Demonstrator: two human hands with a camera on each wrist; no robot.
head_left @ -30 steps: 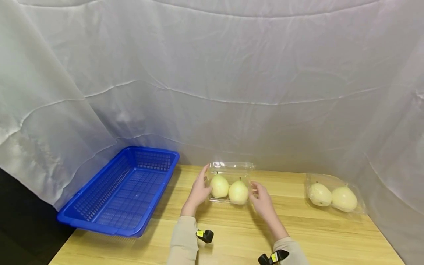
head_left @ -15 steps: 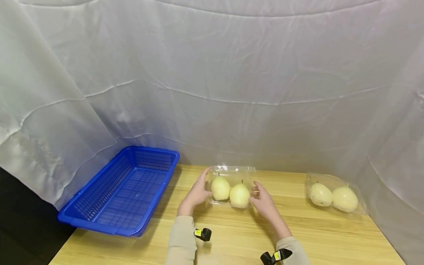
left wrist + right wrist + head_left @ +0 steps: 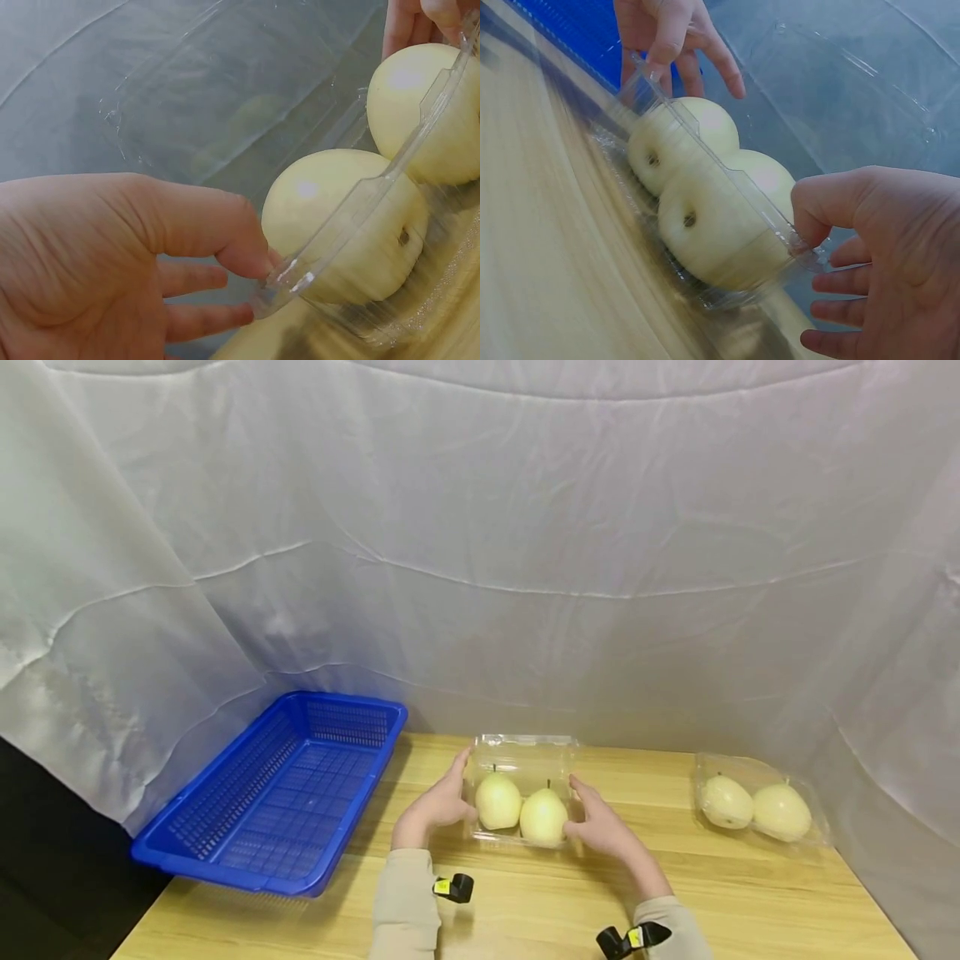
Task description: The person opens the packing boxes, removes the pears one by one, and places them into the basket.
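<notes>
A clear plastic clamshell container (image 3: 491,837) holds two pale yellow pears (image 3: 498,802) at the middle of the table. Its lid (image 3: 527,752) stands raised at the back. My left hand (image 3: 444,802) grips the left end; in the left wrist view the thumb lies on the corner of the rim (image 3: 341,236) with fingertips below it. At the opposite end my right hand (image 3: 600,824) holds the other corner, thumb on the rim (image 3: 742,184) and the other fingers stretched along the outside. Whether the container's base touches the table is hard to tell.
A large blue plastic basket (image 3: 176,866) sits at the left of the wooden table (image 3: 525,902). Toward the right edge lies another clear container (image 3: 738,766) with two more pears (image 3: 782,812). Grey cloth (image 3: 525,527) hangs behind and at the sides.
Both hands have drawn the container with its pears a little toward me. Its lid now shows more open area behind the pears. The basket and the other container have stayed put.
</notes>
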